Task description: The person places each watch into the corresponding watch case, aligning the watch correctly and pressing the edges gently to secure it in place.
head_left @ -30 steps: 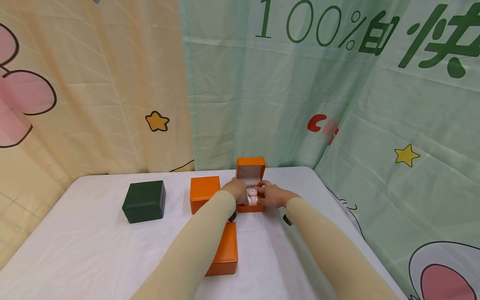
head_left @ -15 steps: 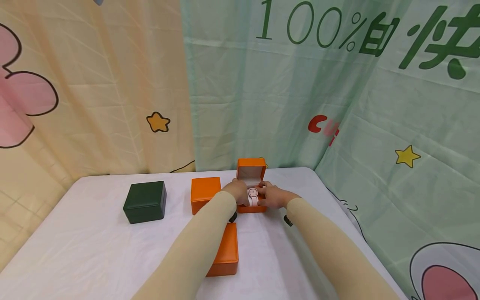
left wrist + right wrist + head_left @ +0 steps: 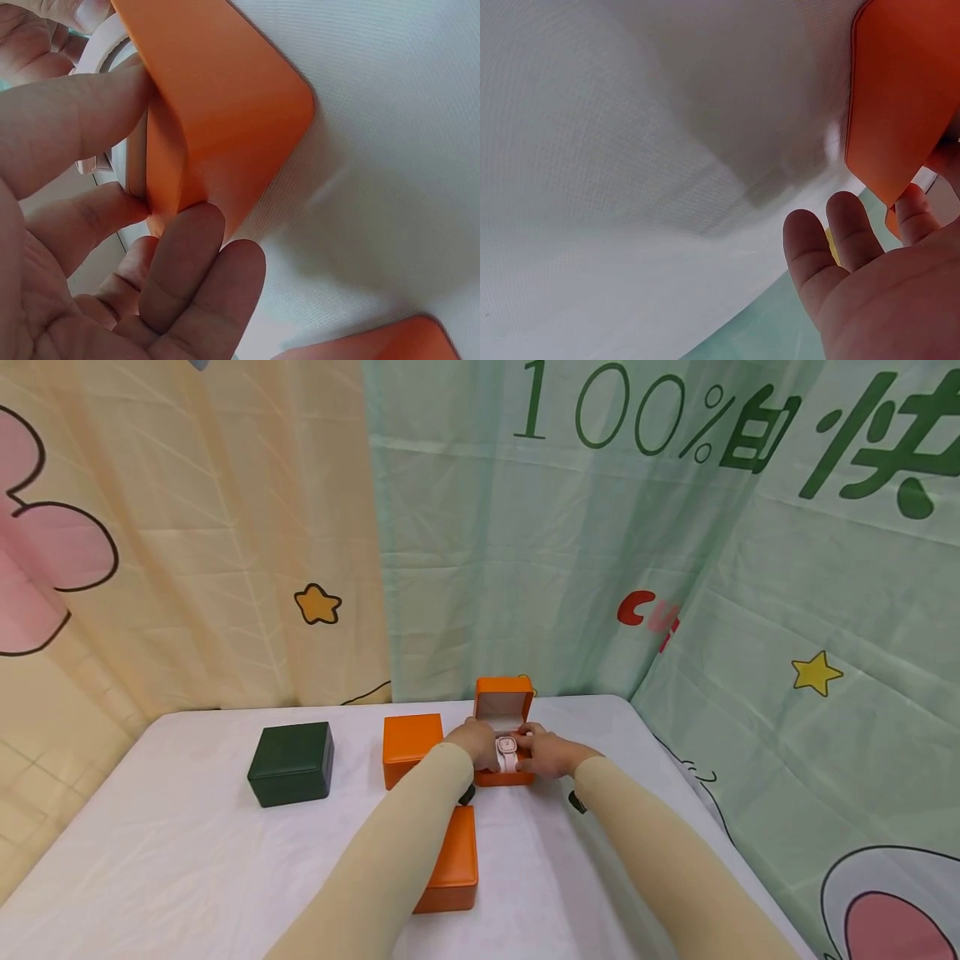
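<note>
A white watch (image 3: pixel 507 752) with a squarish face sits on its cushion in an orange watch box (image 3: pixel 504 779), whose lid (image 3: pixel 504 697) stands up at the back. My left hand (image 3: pixel 476 745) reaches in from the left. In the left wrist view, its thumb and index finger pinch the side of the watch cushion (image 3: pixel 136 161), while other fingers lie against the box wall. From the right, my right hand (image 3: pixel 551 752) has its thumb and index finger at the watch's other side. Part of that grip is hidden by the box wall in the right wrist view; the remaining fingers stick out.
A closed orange box (image 3: pixel 411 739) stands just left of the watch box. Nearer, another orange box (image 3: pixel 455 864) is partly under my left forearm. A dark green box (image 3: pixel 291 764) stands farther left on the white-covered table (image 3: pixel 187 860). Printed curtains (image 3: pixel 517 568) hang behind and to the right.
</note>
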`<act>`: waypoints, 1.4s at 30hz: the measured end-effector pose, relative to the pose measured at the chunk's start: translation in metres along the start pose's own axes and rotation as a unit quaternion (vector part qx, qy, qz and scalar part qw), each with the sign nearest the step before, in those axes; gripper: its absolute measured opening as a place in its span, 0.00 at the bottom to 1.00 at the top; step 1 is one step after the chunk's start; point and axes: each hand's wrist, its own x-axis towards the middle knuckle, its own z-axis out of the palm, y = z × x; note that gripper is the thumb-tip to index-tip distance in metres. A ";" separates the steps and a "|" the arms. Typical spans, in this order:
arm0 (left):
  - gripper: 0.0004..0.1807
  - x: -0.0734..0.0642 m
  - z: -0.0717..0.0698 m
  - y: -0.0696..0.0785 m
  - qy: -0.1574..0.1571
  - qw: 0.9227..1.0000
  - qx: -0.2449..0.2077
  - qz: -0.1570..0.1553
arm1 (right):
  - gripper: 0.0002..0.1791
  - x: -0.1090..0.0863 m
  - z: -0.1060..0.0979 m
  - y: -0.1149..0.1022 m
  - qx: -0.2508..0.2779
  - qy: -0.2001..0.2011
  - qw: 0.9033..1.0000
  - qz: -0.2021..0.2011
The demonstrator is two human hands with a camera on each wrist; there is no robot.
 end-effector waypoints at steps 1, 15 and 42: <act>0.24 0.000 0.000 0.000 0.001 1.000 0.001 0.000 | 0.38 0.000 0.000 0.000 0.001 0.001 1.000 0.000; 0.22 -0.001 0.000 -0.002 0.005 1.000 0.003 0.010 | 0.37 0.002 0.003 0.000 0.015 0.016 1.000 0.006; 0.22 -0.001 0.000 -0.003 -0.007 1.000 -0.011 0.004 | 0.34 0.007 0.001 -0.001 0.052 0.036 0.998 0.001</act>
